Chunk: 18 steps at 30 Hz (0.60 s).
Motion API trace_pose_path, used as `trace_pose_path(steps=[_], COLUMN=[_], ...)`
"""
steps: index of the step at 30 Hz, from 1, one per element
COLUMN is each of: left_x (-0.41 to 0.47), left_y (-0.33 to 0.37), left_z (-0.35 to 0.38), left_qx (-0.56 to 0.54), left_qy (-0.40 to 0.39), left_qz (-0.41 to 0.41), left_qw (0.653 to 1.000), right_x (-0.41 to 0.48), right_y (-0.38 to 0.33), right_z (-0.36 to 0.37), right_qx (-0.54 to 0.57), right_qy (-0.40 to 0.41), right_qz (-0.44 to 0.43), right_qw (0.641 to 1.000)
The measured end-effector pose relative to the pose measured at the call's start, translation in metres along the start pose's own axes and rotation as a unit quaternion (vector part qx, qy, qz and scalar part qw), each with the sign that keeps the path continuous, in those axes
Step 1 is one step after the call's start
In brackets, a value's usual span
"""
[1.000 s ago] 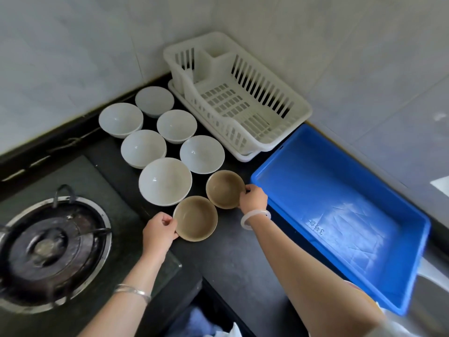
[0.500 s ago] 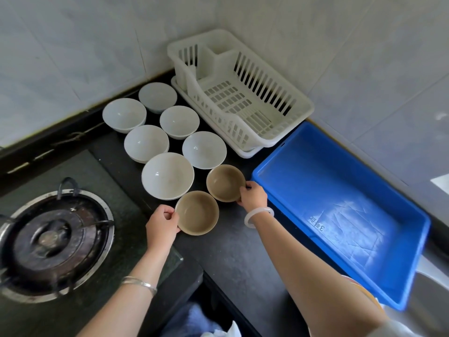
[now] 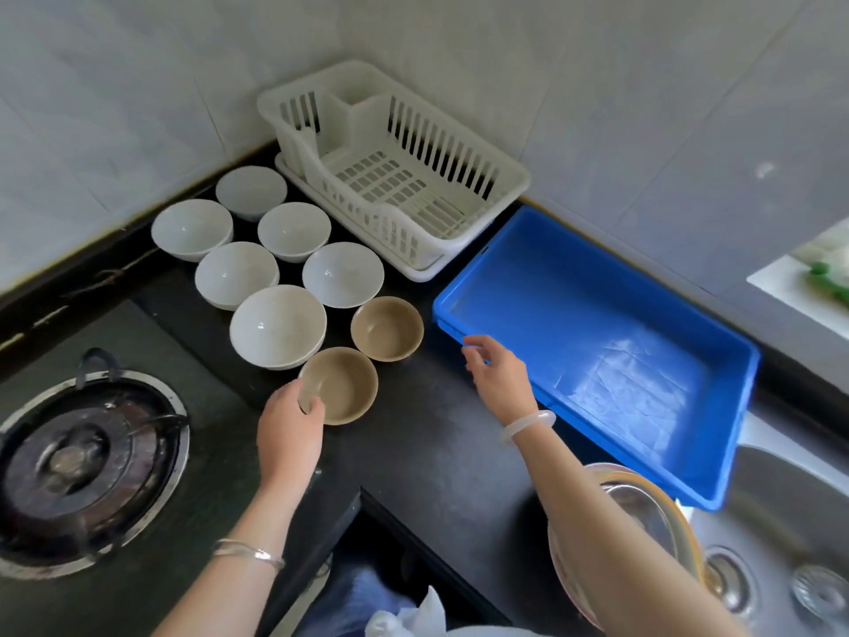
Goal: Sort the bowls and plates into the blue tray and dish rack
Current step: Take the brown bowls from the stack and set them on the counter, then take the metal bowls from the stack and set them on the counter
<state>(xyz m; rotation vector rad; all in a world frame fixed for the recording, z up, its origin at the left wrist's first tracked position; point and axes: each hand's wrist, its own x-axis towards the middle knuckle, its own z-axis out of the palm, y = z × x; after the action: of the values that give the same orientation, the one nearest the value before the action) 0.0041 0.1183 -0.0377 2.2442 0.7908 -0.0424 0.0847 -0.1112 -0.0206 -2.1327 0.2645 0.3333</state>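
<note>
Head view: the left hand (image 3: pixel 290 422) grips the near round tan bowl (image 3: pixel 339 385) on the black desk (image 3: pixel 413 434). The right hand (image 3: pixel 498 377) hangs loose, holding nothing, beside the blue plastic tray (image 3: pixel 597 342).

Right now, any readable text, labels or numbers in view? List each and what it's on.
None readable.
blue tray: no marking can be made out on its floor, only glare.
dish rack, white bowls, tan bowls: no text or marks visible.

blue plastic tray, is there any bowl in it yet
No, the blue plastic tray holds nothing; both tan ceramic bowls sit on the black counter.
</note>
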Motion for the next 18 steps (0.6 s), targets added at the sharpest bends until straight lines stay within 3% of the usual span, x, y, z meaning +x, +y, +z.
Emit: trace_pose_path(steps=[4,11,18], left_x=[-0.022,-0.096,-0.166], left_y=[0.027,0.083,0.122], left_z=[0.016,0.086,0.138], left_qx=[0.009,0.008,0.064], left_qy=[-0.041,-0.206,-0.278], left_qz=[0.050,0.212,0.342], left_qw=[0.998,0.955,0.895], right_x=[-0.042,-0.127,-0.177], right_y=[0.033,0.121,0.166], right_z=[-0.052,-0.121,-0.134], right_qx=[-0.064,-0.186,-0.266], right_qy=[0.079,0.217,0.249], right_qz=[-0.031,0.039,0.114], right_qw=[0.994,0.958,0.924])
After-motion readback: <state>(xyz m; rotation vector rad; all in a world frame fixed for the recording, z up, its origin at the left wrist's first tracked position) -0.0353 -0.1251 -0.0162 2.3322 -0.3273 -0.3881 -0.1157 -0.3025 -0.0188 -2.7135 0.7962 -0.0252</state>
